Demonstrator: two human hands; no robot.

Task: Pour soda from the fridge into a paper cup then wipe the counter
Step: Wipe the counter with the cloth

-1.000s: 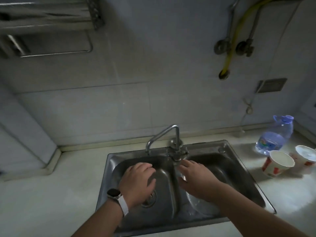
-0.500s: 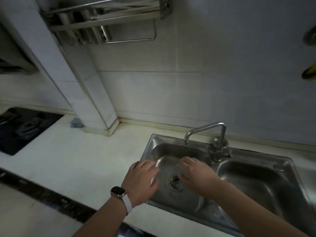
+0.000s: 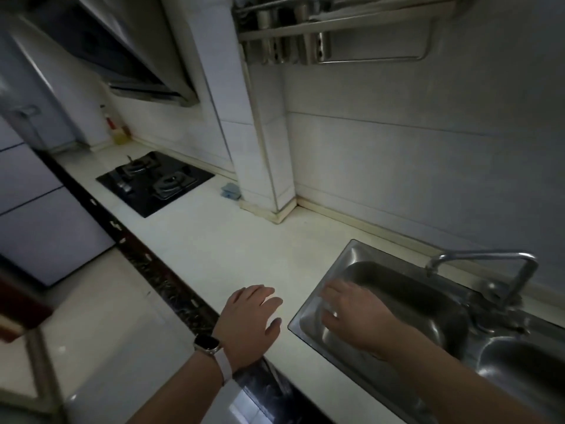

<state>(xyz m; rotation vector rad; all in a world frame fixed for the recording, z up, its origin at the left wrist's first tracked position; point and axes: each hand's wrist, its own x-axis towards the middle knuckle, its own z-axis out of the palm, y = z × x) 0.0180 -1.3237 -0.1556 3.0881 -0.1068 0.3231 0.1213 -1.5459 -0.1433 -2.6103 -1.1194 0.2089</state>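
Observation:
My left hand (image 3: 251,320), with a watch on its wrist, hovers palm down over the white counter (image 3: 220,240) near its front edge, fingers spread and holding nothing. My right hand (image 3: 351,313) hangs over the left rim of the steel sink (image 3: 308,307), fingers loosely spread; something small and pale glints at its fingertips, too blurred to name. A blue-grey cloth or sponge (image 3: 230,191) lies on the counter at the foot of the tiled pillar. No paper cup or soda bottle is in view.
A black two-burner hob (image 3: 154,182) is set into the counter at the left, under a range hood (image 3: 122,59). The tap (image 3: 486,261) arches over the sink. A metal rack (image 3: 330,32) hangs on the wall above. Pale cabinet fronts (image 3: 33,209) stand far left.
The view has swung left: the cups and water bottle have gone out of sight and the hob has come in. Both hands have moved left, the left from over the basin to over the counter.

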